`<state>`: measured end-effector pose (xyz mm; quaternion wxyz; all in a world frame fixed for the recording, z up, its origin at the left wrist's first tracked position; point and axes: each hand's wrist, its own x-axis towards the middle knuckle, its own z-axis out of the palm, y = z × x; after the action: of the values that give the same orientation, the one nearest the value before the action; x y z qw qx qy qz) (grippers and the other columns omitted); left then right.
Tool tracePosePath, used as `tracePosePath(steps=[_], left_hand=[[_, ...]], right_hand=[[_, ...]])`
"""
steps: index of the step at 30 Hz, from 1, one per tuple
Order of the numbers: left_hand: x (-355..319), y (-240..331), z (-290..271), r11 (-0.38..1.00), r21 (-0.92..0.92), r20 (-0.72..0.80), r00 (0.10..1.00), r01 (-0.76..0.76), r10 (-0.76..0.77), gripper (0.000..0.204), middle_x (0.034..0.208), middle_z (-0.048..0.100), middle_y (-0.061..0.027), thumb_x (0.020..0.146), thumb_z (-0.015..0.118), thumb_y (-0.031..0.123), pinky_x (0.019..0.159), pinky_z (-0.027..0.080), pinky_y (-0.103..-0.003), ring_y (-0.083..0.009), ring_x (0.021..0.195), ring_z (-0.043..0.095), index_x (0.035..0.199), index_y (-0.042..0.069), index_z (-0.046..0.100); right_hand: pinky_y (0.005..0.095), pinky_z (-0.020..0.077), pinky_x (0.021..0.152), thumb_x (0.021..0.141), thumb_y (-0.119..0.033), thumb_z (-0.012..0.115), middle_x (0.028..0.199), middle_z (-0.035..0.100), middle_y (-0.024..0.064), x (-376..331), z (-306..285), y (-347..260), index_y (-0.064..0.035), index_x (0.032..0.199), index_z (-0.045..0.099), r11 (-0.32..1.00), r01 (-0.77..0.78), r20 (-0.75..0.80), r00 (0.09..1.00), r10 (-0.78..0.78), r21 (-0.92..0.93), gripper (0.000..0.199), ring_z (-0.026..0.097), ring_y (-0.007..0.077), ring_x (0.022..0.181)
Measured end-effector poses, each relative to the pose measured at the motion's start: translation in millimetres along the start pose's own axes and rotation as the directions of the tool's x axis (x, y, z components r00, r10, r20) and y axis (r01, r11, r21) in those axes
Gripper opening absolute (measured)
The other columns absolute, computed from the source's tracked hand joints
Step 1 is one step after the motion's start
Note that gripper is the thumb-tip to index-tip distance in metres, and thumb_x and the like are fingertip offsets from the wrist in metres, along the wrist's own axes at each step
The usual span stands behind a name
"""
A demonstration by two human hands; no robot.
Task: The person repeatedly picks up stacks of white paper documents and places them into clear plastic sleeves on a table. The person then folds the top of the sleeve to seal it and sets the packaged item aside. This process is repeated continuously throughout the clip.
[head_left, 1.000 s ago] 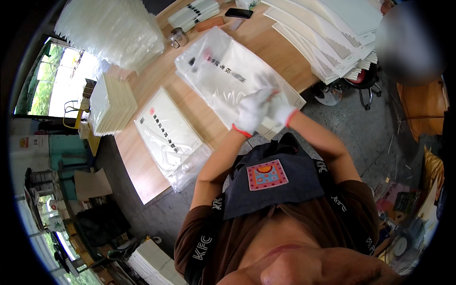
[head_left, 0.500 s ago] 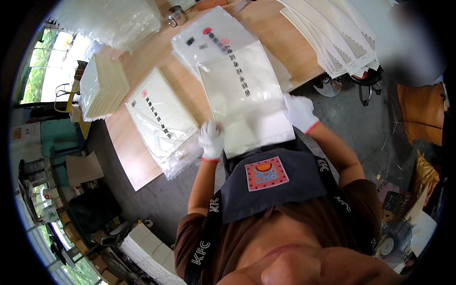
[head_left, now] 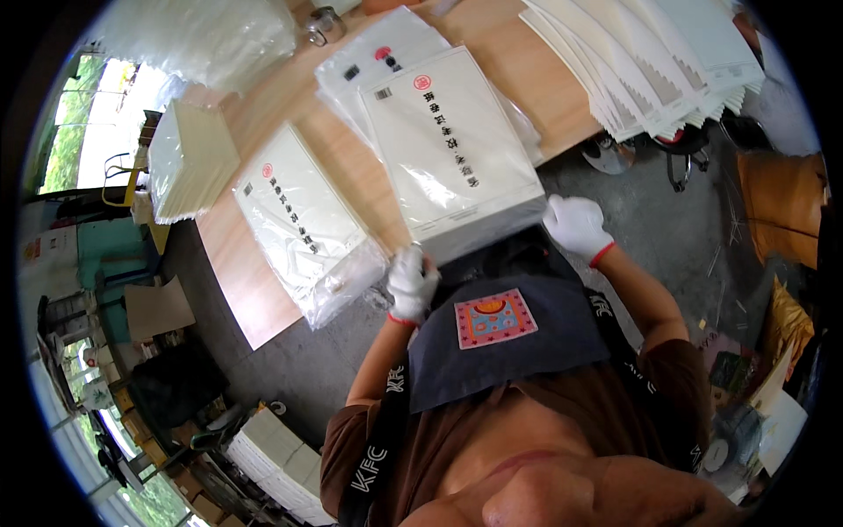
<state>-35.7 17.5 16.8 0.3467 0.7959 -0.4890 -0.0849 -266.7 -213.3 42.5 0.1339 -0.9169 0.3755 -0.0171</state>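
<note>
In front of me a pack of cream paper (head_left: 461, 140) with dark lettering and a red round mark lies inside a clear plastic bag (head_left: 487, 226). The bag's near edge hangs just past the table edge. My left hand (head_left: 413, 283), in a white glove with a red cuff, is closed on the bag's near left corner. At the near right corner, my gloved right hand (head_left: 578, 227) pinches the plastic between bent fingers. Under the pack's far left side lie flat plastic bags (head_left: 351, 57) with similar printing.
Left of the pack lies another bagged paper pack (head_left: 294, 202). Beyond it stands a tall paper stack (head_left: 189, 162). Clear plastic (head_left: 202, 39) heaps at the far left, near a metal cup (head_left: 325, 26). Fanned cream sheets (head_left: 632, 66) cover the right end, beside another person's arm (head_left: 746, 31).
The bag now reaches down over the whole pack, its sheet smooth where it was folded back. Both hands have moved nearer to me and a little right. Another person has shifted at upper right.
</note>
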Motion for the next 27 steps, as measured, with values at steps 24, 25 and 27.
tracePosePath(steps=[24, 25, 27], left_hand=[[-47, -141, -155, 0.847, -0.352, -0.614, 0.585, 0.398, -0.53, 0.024, 0.074, 0.06, -0.0067, 0.097, 0.044, 0.017, 0.065, 0.045, -0.029, -0.0145, 0.071, 0.055, 0.084, 0.002, 0.056], [-63, -160, -153, 0.808, -0.125, -0.542, 0.642, 0.576, -0.542, 0.019, 0.074, 0.061, -0.0089, 0.094, 0.047, 0.017, 0.064, 0.045, -0.032, -0.0171, 0.069, 0.055, 0.084, 0.003, 0.057], [-92, -203, -147, 0.576, 0.349, -0.382, 0.674, 0.739, -0.633, 0.013, 0.073, 0.062, -0.014, 0.083, 0.055, 0.019, 0.065, 0.045, -0.039, -0.0258, 0.067, 0.057, 0.084, 0.007, 0.059]], right_hand=[[0.0327, 0.044, 0.058, 0.086, -0.04, 0.061, 0.077, 0.061, 0.0062, 142, 147, -249, -0.0055, 0.084, 0.055, 0.396, -0.088, 0.275, 0.853, -0.444, 0.914, 0.035, 0.056, 0.0145, 0.07], [0.0329, 0.045, 0.058, 0.086, -0.037, 0.062, 0.078, 0.062, 0.0072, 143, 152, -258, -0.005, 0.085, 0.055, 0.466, -0.1, 0.311, 0.861, -0.403, 0.879, 0.032, 0.057, 0.0149, 0.069], [0.0333, 0.0469, 0.057, 0.085, -0.031, 0.064, 0.08, 0.064, 0.0093, 138, 158, -269, -0.0039, 0.088, 0.055, 0.598, -0.134, 0.375, 0.878, -0.298, 0.79, 0.028, 0.06, 0.0159, 0.068]])
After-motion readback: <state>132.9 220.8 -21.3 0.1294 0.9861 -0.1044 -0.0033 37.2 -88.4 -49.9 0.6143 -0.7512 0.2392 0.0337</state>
